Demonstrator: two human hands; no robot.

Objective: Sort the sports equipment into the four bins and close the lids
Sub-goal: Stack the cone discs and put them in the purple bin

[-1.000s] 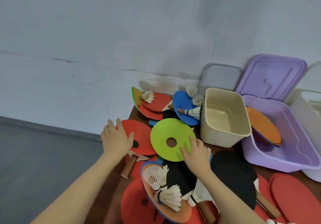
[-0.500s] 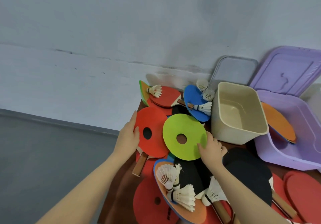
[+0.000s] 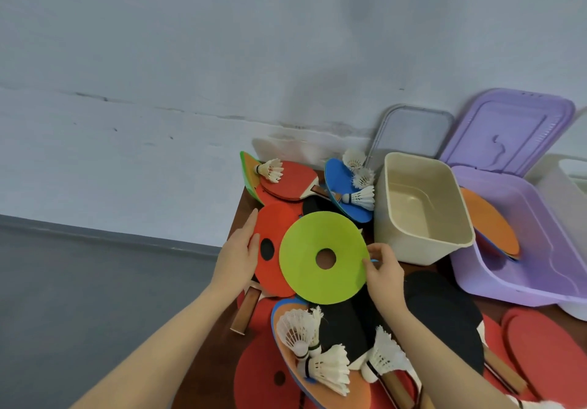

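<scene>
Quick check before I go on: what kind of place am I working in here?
Likely a plain indoor storage or sorting corner: a bare pale wall, a small brown table heaped with sports gear, and open plastic bins like the purple bin.

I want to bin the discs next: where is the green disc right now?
In the head view, the green disc is mid-table, pinched at its right edge by the right hand, overlapping the red disc and left of the beige bin.

Green disc [image 3: 324, 257] now lifted, overlapping red disc [image 3: 273, 250]; right hand [image 3: 382, 270] pinching its edge, left hand [image 3: 238, 256] gripping red one.
</scene>
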